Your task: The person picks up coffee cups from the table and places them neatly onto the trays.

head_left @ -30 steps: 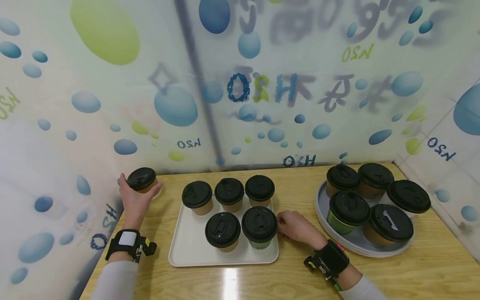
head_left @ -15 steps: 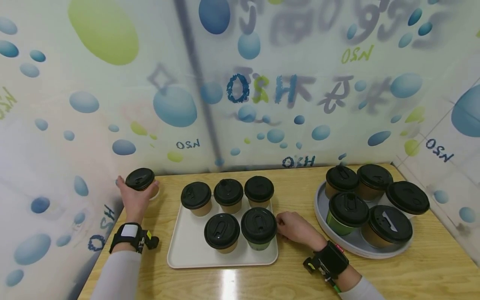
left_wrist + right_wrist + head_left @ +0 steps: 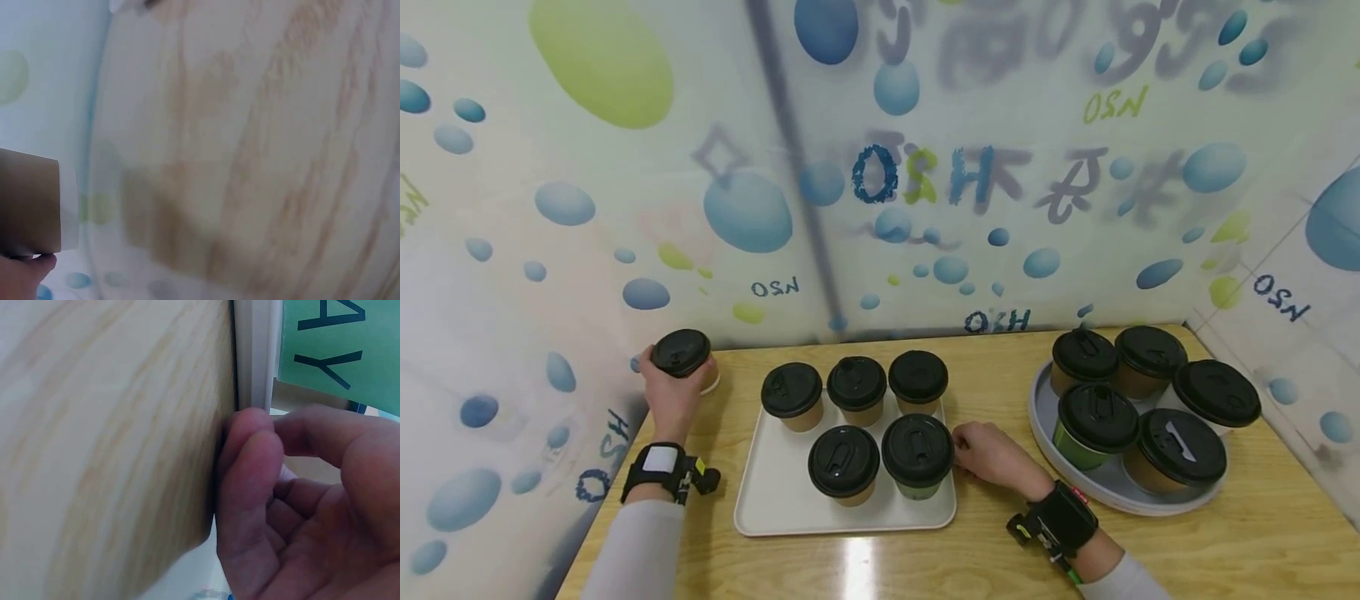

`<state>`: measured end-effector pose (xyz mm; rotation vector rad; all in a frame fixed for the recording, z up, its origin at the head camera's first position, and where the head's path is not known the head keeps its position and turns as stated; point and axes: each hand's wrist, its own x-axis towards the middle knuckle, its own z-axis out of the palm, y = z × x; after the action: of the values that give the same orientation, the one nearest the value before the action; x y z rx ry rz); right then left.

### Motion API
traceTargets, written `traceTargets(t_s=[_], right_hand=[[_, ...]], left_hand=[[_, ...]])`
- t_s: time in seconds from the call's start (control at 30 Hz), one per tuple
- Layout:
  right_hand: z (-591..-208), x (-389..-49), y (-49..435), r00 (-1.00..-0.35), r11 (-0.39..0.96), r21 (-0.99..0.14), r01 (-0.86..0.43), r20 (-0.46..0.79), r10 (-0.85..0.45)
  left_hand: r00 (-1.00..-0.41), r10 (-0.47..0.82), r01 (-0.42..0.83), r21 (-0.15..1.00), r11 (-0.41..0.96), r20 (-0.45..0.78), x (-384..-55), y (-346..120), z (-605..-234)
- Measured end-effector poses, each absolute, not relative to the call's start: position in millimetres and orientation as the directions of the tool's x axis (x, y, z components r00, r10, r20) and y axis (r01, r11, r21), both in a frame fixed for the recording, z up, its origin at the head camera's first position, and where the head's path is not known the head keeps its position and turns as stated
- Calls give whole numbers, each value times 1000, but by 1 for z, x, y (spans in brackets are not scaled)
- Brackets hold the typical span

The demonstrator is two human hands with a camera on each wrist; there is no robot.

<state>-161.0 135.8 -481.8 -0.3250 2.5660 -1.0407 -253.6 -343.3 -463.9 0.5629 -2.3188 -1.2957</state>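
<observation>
My left hand [image 3: 672, 402] grips a takeaway coffee cup [image 3: 681, 353] with a black lid at the table's back left corner. In the left wrist view, the brown side of that coffee cup [image 3: 28, 203] and its white base show, with the base clear of the tabletop. My right hand [image 3: 996, 454] pinches the right rim of a white tray [image 3: 775, 504], its fingers curled; the right wrist view shows thumb and finger at the tray rim [image 3: 253, 356]. Several lidded cups stand on the tray, among them a green cup [image 3: 917, 458] beside my right fingers.
A round grey tray [image 3: 1120, 493] with several black-lidded cups stands at the right. Patterned walls [image 3: 925, 275] enclose the wooden table [image 3: 790, 571] at the back and both sides.
The left hand has shifted slightly left, and the coffee cup in it has tilted a little, with its lid coming further up. My right hand and the white tray look unchanged.
</observation>
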Motion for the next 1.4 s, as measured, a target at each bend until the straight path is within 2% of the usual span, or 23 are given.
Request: traceTargets(t_s=[0.27,0.5,0.9,1.4], right_hand=[[-479,-162,137,-908,707,-704,-72,-247,-338],[-483,-158,137,-910,685,-721,-109,-205,-360],[-479,-160,133,-907,705,-703,-92,-234,-351],[-480,-158,135,-913,695,-713,-96,-216,-347]], left_hand=[[-848,-483,-46,877,478,219,-241,-330,-442],[-870,-435,-17,866,499,233,-223,-324,-429],[-924,-297,56,853,518,240,-186,-313,-406],[-936,-115,206,784,586,332,-142,-308,-405]])
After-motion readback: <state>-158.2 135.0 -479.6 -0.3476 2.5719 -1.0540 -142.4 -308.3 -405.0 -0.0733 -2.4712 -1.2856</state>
